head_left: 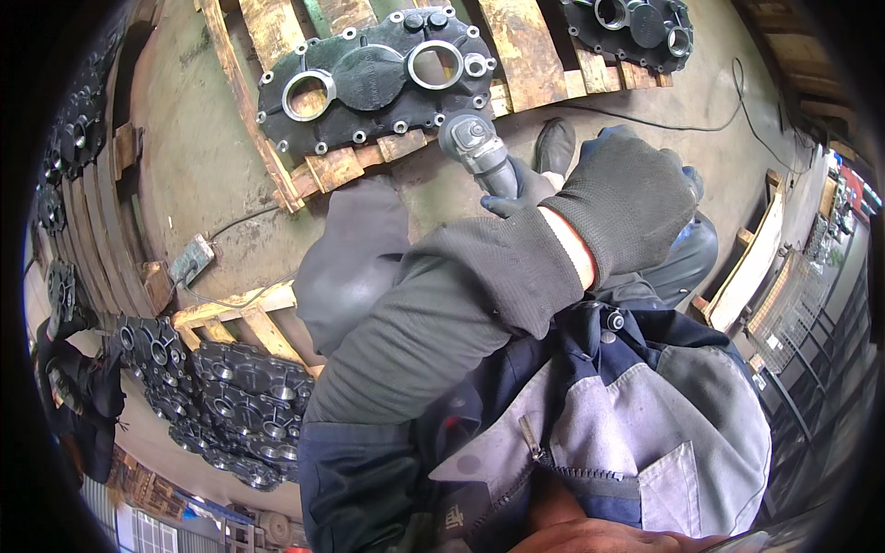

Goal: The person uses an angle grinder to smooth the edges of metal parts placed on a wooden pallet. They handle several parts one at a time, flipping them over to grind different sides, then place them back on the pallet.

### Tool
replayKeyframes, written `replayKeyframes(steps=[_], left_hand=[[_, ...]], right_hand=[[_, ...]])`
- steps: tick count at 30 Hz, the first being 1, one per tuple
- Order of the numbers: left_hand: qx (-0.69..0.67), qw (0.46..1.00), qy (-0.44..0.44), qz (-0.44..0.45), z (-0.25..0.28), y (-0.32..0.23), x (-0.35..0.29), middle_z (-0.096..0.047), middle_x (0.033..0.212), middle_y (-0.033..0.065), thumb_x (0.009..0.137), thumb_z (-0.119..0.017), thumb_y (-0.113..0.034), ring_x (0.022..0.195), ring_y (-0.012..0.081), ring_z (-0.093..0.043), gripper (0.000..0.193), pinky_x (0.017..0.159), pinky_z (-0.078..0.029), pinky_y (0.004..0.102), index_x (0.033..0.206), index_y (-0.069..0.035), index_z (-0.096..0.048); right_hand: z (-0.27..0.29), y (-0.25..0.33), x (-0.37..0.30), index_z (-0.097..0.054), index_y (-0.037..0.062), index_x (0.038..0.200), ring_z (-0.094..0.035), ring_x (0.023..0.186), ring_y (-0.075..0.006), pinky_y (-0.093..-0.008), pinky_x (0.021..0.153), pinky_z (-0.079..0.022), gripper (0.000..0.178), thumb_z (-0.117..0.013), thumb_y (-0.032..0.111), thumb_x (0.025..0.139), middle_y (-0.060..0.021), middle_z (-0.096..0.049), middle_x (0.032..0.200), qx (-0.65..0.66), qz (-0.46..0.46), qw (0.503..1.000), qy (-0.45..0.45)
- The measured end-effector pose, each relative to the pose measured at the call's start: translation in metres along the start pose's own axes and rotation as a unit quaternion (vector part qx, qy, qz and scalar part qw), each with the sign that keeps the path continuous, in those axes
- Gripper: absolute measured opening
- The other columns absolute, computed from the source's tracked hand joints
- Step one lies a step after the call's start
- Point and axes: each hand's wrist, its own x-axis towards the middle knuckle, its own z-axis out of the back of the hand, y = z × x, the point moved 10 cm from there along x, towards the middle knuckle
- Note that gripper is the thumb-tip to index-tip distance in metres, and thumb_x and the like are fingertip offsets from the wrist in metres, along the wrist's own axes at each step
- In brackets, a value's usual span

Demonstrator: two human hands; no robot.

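Observation:
My right hand [527,190], in a grey and blue glove, is wrapped around the neck of a grey angle grinder [484,158]. Its round head sits beside the lower right edge of a black cast-metal cover [371,81] with bright ringed holes, lying on a wooden pallet. My left arm crosses in front of my body. At its end my left hand [636,205], in a dark knit glove with blue fingertips, is curled closed to the right of the grinder. Whatever its fingers hold is hidden, and the left wrist covers the grinder's rear part.
Another black cover [636,26] lies on the pallet [525,55] at the upper right. Stacked covers [244,396] stand at lower left, near a person in dark clothes [83,378]. A cable [645,120] and a small electrical box [192,260] lie on the floor. A wire cage [788,300] stands right.

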Motion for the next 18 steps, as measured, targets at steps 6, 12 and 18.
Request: replayKeyframes(steps=[6,12,18], left_hand=[[-0.002,0.999,-0.034,-0.001,0.011,0.003,-0.005,-0.077,0.093,0.0156,0.088,-0.068,-0.024,0.087,0.0320,-0.078,0.022,0.074,-0.056,0.0496,0.101,-0.008,-0.077],[0.012,1.000,0.002,0.015,0.018,0.003,-0.004,-0.076,0.092,0.0131,0.088,-0.069,-0.029,0.086,0.0314,-0.076,0.023,0.076,-0.057,0.0489,0.101,-0.012,-0.077],[-0.014,0.999,-0.019,0.023,0.025,0.008,-0.005,-0.079,0.089,0.0150,0.086,-0.069,-0.027,0.083,0.0310,-0.078,0.021,0.076,-0.054,0.0495,0.093,-0.011,-0.080]], right_hand=[[-0.005,0.019,0.010,-0.044,0.0043,0.156,-0.072,0.111,-0.0285,-0.0408,0.097,-0.056,0.095,-0.091,0.037,0.081,-0.0185,-0.072,0.124,-0.040,-0.008,0.999,0.032],[-0.016,0.039,0.010,-0.044,0.0046,0.156,-0.071,0.120,-0.0339,-0.0454,0.102,-0.054,0.096,-0.090,0.040,0.080,-0.0216,-0.071,0.129,-0.078,0.013,0.997,0.024],[-0.037,0.040,0.031,-0.048,0.0039,0.152,-0.071,0.118,-0.0324,-0.0439,0.101,-0.054,0.087,-0.089,0.033,0.081,-0.0208,-0.071,0.128,-0.091,0.037,0.995,0.037]])
